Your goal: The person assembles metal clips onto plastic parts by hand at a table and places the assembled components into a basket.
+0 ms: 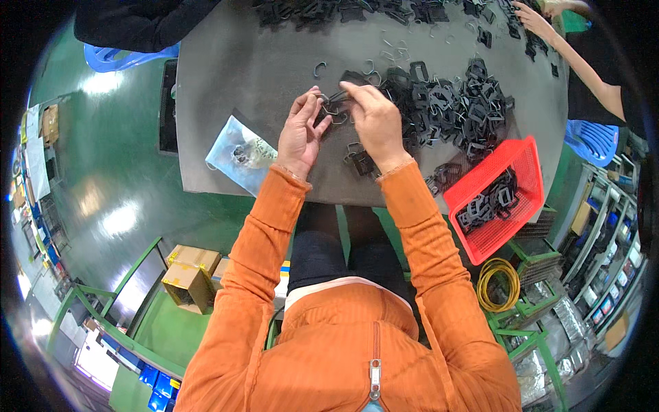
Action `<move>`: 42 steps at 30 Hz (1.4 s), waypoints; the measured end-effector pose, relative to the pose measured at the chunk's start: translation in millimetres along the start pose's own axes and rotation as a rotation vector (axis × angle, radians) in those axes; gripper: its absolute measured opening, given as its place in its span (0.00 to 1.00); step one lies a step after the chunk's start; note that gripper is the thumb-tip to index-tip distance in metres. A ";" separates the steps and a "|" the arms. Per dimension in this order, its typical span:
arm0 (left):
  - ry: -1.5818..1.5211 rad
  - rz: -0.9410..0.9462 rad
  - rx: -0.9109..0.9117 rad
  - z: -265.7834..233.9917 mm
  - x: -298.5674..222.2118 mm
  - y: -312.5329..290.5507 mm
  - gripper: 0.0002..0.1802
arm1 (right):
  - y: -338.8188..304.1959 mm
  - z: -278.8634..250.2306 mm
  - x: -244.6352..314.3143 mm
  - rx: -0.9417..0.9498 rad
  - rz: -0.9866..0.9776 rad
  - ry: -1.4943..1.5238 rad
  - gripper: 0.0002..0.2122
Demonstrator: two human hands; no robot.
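Over the near part of the grey table (226, 75), my left hand (300, 141) is closed in a pinch on a bent metal hook (325, 99). My right hand (379, 123) faces it, thumb and fingers pressed together on a small dark piece (338, 97) that meets the hook; the fingers hide part of it. Loose metal hooks (371, 69) lie just beyond my fingers, with a single hook (320, 69) apart to the left. Right of my right hand spreads a heap of black plastic buckles (439, 103). A few black buckles (360, 161) rest beside my right wrist.
A tilted red basket (532, 175) at the table's right edge holds more black parts. Left of my left hand lies a pale blue printed bag (233, 141). Co-workers' dark sleeve (137, 24) and bare forearm (587, 69) reach in at the far corners, near more black parts (391, 8).
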State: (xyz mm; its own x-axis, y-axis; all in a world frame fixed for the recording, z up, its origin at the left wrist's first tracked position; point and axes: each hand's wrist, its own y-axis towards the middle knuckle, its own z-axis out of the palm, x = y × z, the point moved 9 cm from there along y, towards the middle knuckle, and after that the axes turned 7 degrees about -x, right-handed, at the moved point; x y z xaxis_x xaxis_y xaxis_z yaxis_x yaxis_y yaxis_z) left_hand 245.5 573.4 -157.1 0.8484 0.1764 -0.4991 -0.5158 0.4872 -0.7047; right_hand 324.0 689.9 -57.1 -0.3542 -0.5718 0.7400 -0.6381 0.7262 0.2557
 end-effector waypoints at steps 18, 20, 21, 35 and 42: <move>1.082 1.175 0.061 65.5 -69.1 -43.6 0.10 | -14.6 -3.3 -29.2 0.191 0.217 0.250 0.07; 1.123 1.218 0.094 65.4 -70.9 -40.6 0.10 | -10.6 -8.8 -48.8 0.203 0.290 0.211 0.06; 1.166 1.263 0.122 66.6 -71.3 -40.2 0.10 | -8.1 -7.3 -52.8 0.219 0.314 0.248 0.06; 1.042 0.742 0.195 32.4 -62.2 2.2 0.06 | 14.2 16.3 -16.5 0.402 0.105 -0.030 0.07; 0.853 0.171 0.288 19.5 -47.0 18.3 0.06 | 21.7 -4.0 -7.7 0.332 -0.021 0.056 0.05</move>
State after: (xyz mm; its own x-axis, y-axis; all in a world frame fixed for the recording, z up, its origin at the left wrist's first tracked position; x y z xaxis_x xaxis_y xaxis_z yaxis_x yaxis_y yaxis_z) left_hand 198.5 590.7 -136.7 0.3289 -0.3699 -0.8689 -0.4800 0.7269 -0.4911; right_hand 315.6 711.6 -54.8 -0.3063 -0.5566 0.7722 -0.8361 0.5452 0.0614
